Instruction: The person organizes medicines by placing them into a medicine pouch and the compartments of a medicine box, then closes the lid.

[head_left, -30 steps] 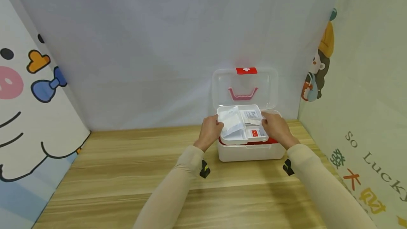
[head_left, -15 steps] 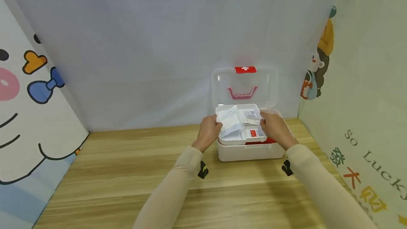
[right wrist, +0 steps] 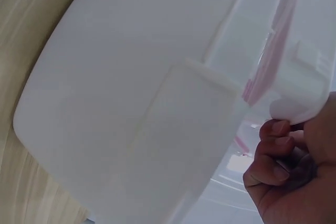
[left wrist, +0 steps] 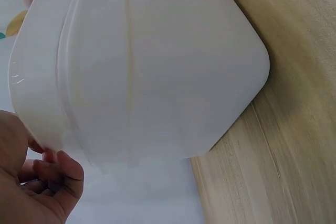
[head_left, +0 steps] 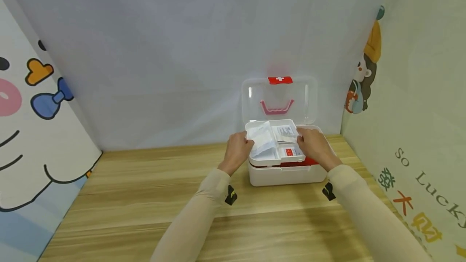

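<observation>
A white compartment tray overlaps the left part of a white first aid box, close over its rim. My left hand grips the tray's left edge between thumb and curled fingers; in the left wrist view its fingertips are at the tray's corner. On the opposite side, my right hand pinches the tray's right edge; the right wrist view has that edge raised above the box. In the tray lie a large white packet, a printed white packet and a red-and-white packet.
The box's clear lid, with a pink handle and red cross latch, stands upright behind it against a pale curtain. All of this is on a wooden table. A printed wall panel rises at the right.
The tray has shifted slightly left over the box, both hands still gripping its edges. The head view has turned a little.
</observation>
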### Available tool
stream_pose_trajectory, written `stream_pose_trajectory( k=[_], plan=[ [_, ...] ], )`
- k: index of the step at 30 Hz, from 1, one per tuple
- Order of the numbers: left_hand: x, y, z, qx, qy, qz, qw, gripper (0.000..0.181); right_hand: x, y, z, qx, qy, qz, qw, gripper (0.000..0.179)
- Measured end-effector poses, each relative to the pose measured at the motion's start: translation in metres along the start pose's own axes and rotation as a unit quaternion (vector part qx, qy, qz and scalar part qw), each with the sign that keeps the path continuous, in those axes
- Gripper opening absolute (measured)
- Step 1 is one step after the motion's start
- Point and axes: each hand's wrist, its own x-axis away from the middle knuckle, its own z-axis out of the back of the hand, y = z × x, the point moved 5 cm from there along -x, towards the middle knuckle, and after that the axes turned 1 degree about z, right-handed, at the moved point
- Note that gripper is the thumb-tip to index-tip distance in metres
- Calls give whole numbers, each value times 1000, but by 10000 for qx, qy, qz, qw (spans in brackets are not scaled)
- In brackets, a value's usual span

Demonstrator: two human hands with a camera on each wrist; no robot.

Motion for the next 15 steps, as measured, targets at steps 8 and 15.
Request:
stream_pose_trajectory(
  k=[8, 15],
  plan=[
    [4, -4, 1, 254, 170, 97, 9995, 37, 3, -2, 1, 60, 118, 81, 9999, 36],
    [9, -9, -6, 74, 103, 40, 9999, 39, 5, 0, -9, 116, 209, 170, 9996, 22]
  ],
)
